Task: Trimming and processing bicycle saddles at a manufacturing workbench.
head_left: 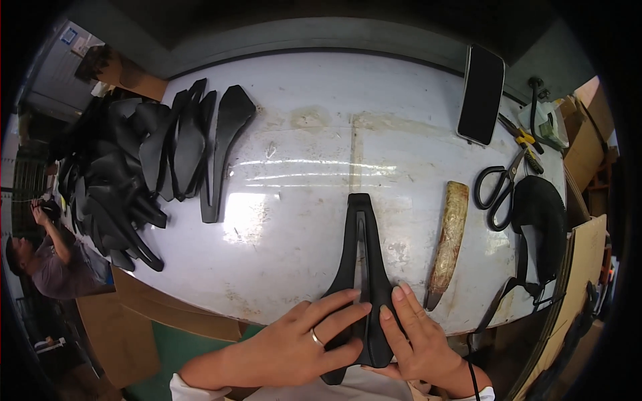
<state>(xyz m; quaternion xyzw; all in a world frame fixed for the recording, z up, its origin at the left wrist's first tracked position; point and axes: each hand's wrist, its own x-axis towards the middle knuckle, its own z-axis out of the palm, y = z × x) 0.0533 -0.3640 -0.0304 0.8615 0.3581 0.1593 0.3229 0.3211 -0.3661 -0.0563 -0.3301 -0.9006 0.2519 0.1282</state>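
A black bicycle saddle shell [360,254] lies on the white worktable [321,134], narrow nose pointing away from me, with a slot down its middle. My left hand [304,337], wearing a ring, lies flat over the wide rear of the shell, fingers spread. My right hand [414,337] presses on the rear right side of the same shell with its fingertips.
A pile of several black saddle shells [144,160] covers the table's left side. A tapered, worn wooden-looking tool [449,240] lies right of the shell. Scissors [500,187], a dark phone [481,93], pliers [525,144] and another black saddle [538,227] sit at the right. A person [47,260] sits far left.
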